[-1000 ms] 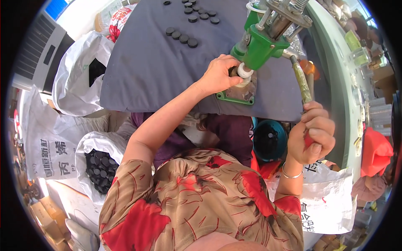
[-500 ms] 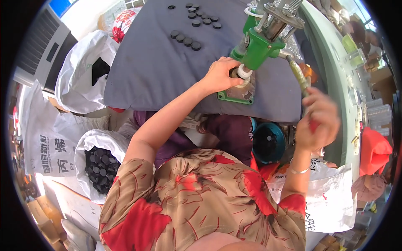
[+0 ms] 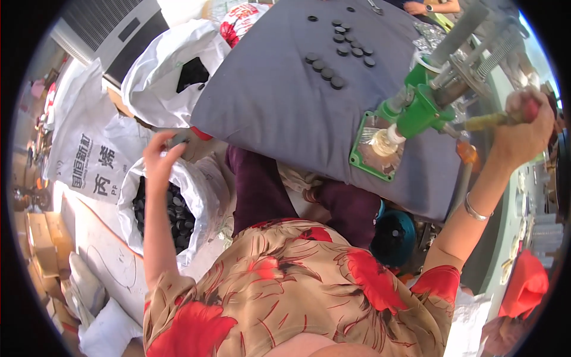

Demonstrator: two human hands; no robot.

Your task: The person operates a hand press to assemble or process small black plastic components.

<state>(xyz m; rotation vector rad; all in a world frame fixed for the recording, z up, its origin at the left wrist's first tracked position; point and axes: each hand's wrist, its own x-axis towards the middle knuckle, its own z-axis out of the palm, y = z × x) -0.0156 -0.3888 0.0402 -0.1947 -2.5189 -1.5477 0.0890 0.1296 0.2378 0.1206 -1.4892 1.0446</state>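
Note:
My left hand point(image 3: 160, 156) is out at the left, over the near edge of an open white sack of black caps point(image 3: 178, 217). Between its thumb and fingers is a small dark round cap point(image 3: 178, 140). On the right, my right hand point(image 3: 526, 128) is wrapped round the handle of the lever point(image 3: 491, 122), which sticks out from a green hand press point(image 3: 423, 112). The lever is raised. Beneath the press head a whitish round fitting point(image 3: 385, 143) stands on the base plate point(image 3: 364, 156); the contact under it is hard to make out.
Several black caps point(image 3: 338, 83) lie in groups on the grey cloth-covered table point(image 3: 262, 77). A second white sack point(image 3: 157, 59) with dark pieces stands left of the table. Below its near edge is a teal basin point(image 3: 410, 238). Another person's hand point(image 3: 415, 8) shows at the far edge.
My left hand has left the press and swung left to the sack, now with a cap in it. My right hand has moved farther out and up with the lever. The whole view has shifted.

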